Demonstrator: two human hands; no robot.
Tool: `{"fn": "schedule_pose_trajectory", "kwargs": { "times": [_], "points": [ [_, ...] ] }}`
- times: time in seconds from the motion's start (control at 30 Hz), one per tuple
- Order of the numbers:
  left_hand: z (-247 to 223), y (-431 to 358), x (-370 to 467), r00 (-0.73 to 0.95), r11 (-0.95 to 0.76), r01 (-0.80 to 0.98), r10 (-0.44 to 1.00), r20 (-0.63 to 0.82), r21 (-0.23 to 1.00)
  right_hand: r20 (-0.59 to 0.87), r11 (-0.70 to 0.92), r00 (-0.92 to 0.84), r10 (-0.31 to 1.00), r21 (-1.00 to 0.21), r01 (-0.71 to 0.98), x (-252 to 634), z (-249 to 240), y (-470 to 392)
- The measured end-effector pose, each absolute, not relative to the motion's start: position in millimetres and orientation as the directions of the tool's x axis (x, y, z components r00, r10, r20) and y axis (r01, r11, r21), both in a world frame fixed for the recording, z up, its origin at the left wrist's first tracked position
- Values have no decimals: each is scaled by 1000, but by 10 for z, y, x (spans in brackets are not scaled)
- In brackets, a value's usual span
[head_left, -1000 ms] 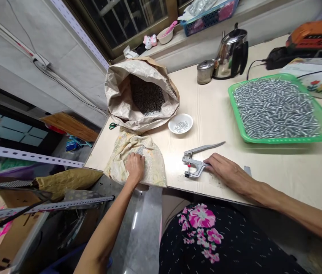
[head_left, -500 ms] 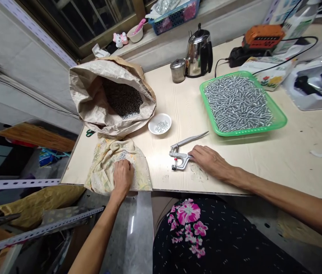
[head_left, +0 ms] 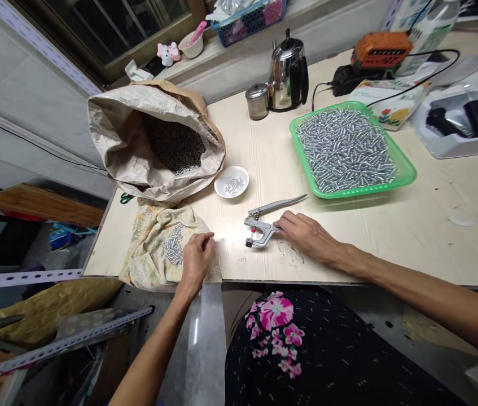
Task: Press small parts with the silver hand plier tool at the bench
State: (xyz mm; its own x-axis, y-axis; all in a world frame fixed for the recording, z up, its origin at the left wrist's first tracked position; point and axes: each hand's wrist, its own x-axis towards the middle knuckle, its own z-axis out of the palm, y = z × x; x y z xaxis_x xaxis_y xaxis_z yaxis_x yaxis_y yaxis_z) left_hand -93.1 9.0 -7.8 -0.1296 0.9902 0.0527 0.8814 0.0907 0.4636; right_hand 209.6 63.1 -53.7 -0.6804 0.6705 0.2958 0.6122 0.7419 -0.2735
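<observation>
My left hand (head_left: 197, 256) hovers over the right part of a patterned yellow cloth (head_left: 145, 248), fingertips pinched on something too small to make out. Beside it on the cloth lies a pile of small metal pieces (head_left: 174, 248). My right hand (head_left: 306, 235) grips the lower handle of grey hand pliers (head_left: 266, 232), which rest on the table with their jaws to the left and the handles spread. A white bowl (head_left: 231, 182) with a few metal pieces stands behind, between the cloth and the pliers.
A paper sack (head_left: 115, 135) of small dark pieces stands at the back left. The green tray (head_left: 403, 169), heaped with metal pieces, sits right of centre. Behind are a metal kettle (head_left: 283, 79), a lidded tin (head_left: 258, 101) and an orange battery (head_left: 381, 49).
My left hand has moved right from the metal pile, uncovering more of it. My right hand still holds the pliers, whose jaws are tilted slightly differently. The view has shifted a little.
</observation>
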Motion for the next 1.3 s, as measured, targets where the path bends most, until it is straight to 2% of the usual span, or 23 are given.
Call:
{"fn": "schedule_pose_trajectory", "kwargs": {
  "times": [0.23, 0.4, 0.57, 0.7, 0.8, 0.97, 1.1, 1.3],
  "points": [
    [-43, 217, -603, -159, 154, 709, 986, -58, 688, 311, 753, -688, 655, -202, 626, 2085, -530, 630],
    [4, 222, -479, -183, 270, 499, 962, -205, 823, 350, 755, -675, 650, -194, 626, 2170, -474, 587],
    [-28, 130, -337, -155, 370, 363, 929, -337, 855, 335, 762, -687, 645, -215, 611, 2294, -539, 479],
    [-95, 94, -199, -119, 409, 303, 912, -392, 861, 285, 711, -652, 702, -338, 617, 2322, -647, 424],
    [-115, 112, -95, -75, 395, 310, 917, -392, 865, 273, 696, -644, 715, -374, 614, 2304, -648, 415],
    [-164, 106, -14, -68, 320, 446, 943, -324, 836, 368, 750, -657, 658, -234, 619, 2277, -557, 375],
    [-221, 45, -27, -58, 248, 550, 964, -259, 797, 400, 763, -659, 636, -204, 613, 2285, -531, 352],
    [-230, 33, 9, -53, 248, 575, 962, -266, 780, 415, 762, -654, 633, -185, 620, 2287, -535, 363]
  ]
}}
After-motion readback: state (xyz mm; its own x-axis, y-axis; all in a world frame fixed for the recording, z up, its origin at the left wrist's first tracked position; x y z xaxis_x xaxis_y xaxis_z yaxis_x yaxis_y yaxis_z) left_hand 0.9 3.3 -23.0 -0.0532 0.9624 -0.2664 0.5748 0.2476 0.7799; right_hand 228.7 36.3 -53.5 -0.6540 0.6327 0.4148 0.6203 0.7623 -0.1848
